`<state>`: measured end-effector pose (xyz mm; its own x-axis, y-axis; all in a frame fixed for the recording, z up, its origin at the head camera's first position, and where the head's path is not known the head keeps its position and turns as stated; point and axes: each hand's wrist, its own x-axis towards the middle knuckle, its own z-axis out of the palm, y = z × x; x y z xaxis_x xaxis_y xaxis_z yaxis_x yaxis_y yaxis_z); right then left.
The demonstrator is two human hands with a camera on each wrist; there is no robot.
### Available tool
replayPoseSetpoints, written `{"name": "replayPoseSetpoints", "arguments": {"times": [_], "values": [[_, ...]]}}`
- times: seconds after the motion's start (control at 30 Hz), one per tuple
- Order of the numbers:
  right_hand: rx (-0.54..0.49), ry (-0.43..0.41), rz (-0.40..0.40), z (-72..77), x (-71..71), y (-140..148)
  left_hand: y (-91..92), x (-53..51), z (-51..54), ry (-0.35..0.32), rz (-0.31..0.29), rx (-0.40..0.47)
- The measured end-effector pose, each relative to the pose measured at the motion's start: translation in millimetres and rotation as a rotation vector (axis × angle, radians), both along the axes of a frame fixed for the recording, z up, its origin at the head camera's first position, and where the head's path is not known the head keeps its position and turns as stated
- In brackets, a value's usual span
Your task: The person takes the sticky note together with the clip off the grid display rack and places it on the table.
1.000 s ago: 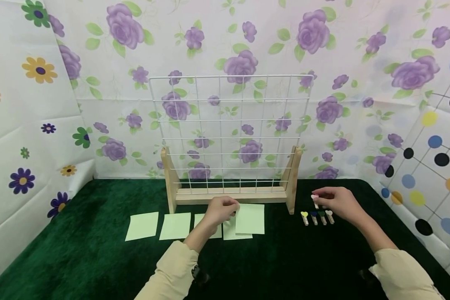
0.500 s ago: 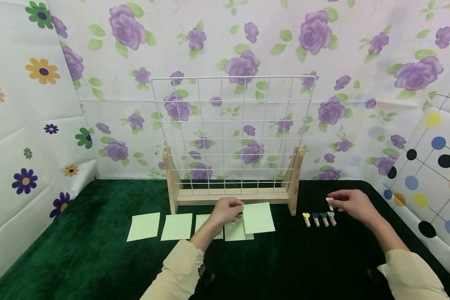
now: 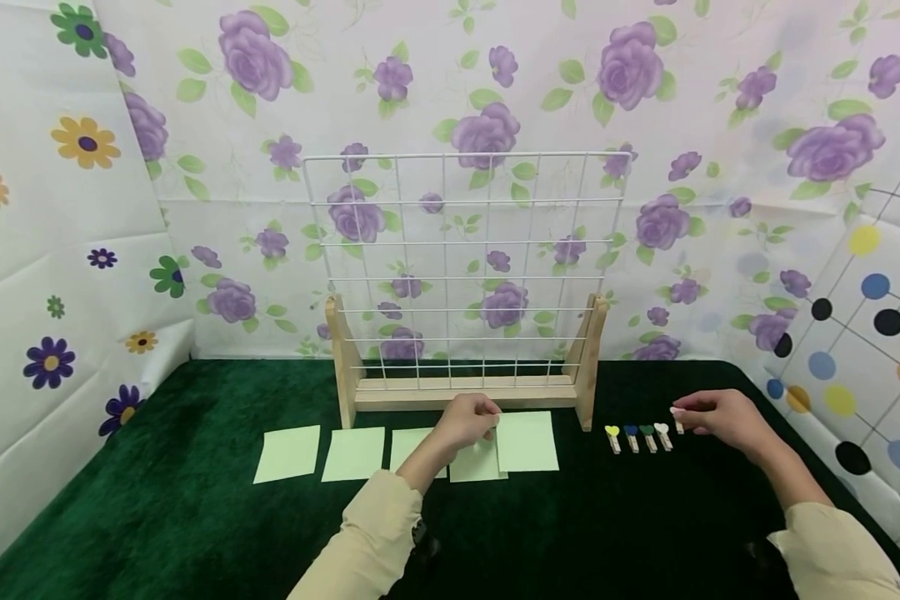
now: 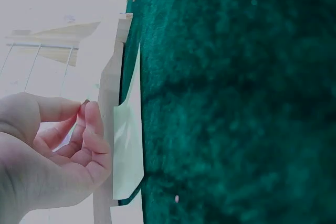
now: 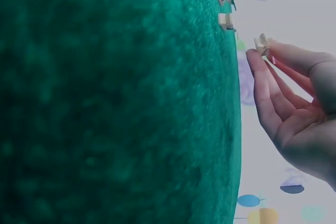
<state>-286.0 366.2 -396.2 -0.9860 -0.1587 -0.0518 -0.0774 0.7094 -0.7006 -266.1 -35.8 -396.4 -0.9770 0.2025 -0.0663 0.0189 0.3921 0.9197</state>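
Observation:
In the head view, my left hand pinches the upper left edge of a pale green paper square. This square partly overlaps another pale green square on the cloth. The left wrist view shows thumb and forefinger meeting, with a tiny dark spot at their tips. My right hand holds a small wooden clothespin with a pink heart between thumb and fingertips, just right of the row. Standing in that row are clothespins with yellow, blue, green and whitish hearts.
A white wire grid stands upright in a wooden base behind the papers. More pale green squares lie in a row to the left. Dark green cloth covers the table; patterned sheets hang behind and at both sides.
My left hand has slid the top paper square to the right; it tilted midway and is straight now. My right hand has carried the pink-heart clothespin right and lower, to the row's end.

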Motion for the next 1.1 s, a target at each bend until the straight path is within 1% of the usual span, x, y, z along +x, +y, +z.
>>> {"name": "replayPoseSetpoints", "arguments": {"times": [0.23,0.4,0.7,0.77,0.97,1.1], "values": [[0.019,-0.046,0.023,-3.1,2.4,2.0,9.7,0.7,-2.0,0.005,-0.045,-0.038],[0.015,-0.061,0.050,-4.9,1.1,4.4,14.8,-0.1,-1.5,0.020,-0.047,-0.058],[-0.004,-0.075,0.051,-7.5,-0.9,3.9,20.2,-1.8,0.0,0.058,-0.053,-0.128],[-0.001,-0.070,0.061,-7.3,-1.3,4.1,20.8,-2.3,0.4,0.071,-0.053,-0.144],[0.023,-0.066,0.056,-7.5,-1.2,4.2,22.9,-4.1,-0.6,0.126,-0.058,-0.217],[0.026,-0.071,0.056,-8.9,-0.7,4.7,24.1,-3.6,-1.9,0.145,-0.064,-0.247]]}}
